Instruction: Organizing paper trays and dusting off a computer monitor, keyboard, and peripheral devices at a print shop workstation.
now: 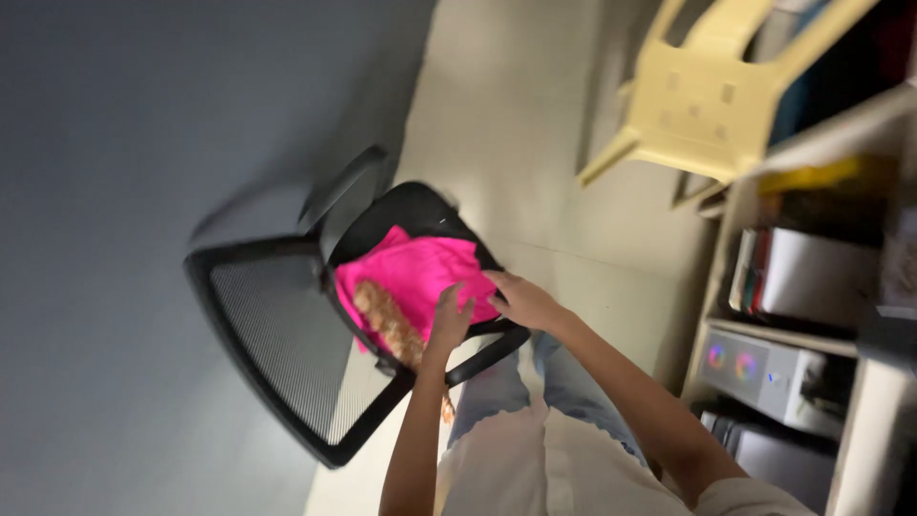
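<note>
Resting on a bright pink garment (420, 272) with a gold-patterned border, both hands lie flat with fingers spread, gripping nothing that can be seen. From the head camera, which is turned sideways, the left hand (449, 320) sits just at seven o'clock of the right hand (521, 301), close but apart. The cloth lies on the seat of a black mesh-backed office chair (277, 344). At one o'clock stands a pale yellow plastic chair (702, 100); at three o'clock, shelves (812, 287) hold boxes.
</note>
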